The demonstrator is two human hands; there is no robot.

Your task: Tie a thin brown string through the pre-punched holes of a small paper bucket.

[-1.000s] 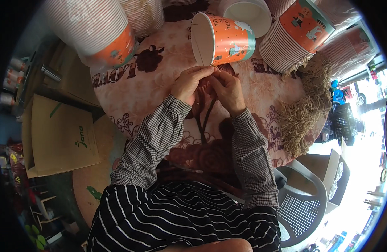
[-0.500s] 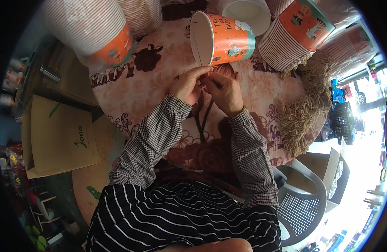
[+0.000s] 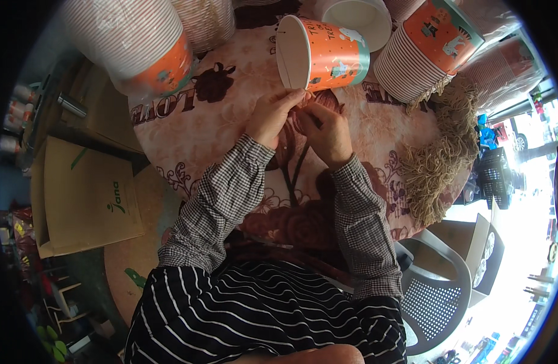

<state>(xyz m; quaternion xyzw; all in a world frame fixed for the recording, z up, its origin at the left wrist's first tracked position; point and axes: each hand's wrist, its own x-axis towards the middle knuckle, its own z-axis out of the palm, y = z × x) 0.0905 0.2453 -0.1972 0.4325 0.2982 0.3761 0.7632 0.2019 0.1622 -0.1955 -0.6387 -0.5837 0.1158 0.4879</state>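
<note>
An orange paper bucket (image 3: 327, 57) with a teal base lies on its side, its white mouth facing left. A thin line, which looks like cord, runs across the mouth from a dark spot at the rim. My left hand (image 3: 273, 115) is closed at the rim's near edge, its thumb against it. Close beside it, my right hand (image 3: 327, 130) pinches with bent fingers. A small tan bit, seemingly a cord end (image 3: 311, 95), shows between the fingertips; the rest is hidden by the fingers.
Nested paper buckets (image 3: 406, 64) lean at the right, beside a heap of tan cords (image 3: 436, 164). Plastic-wrapped stacks (image 3: 127, 36) stand at the left. A white-lined bucket (image 3: 354, 21) lies behind. A cardboard box (image 3: 88, 194) and a grey chair (image 3: 436, 297) flank the patterned tablecloth (image 3: 224, 139).
The bucket's mouth has shifted slightly to the right. My left fingertips have moved slightly up and right with the rim; both hands remain closed together there.
</note>
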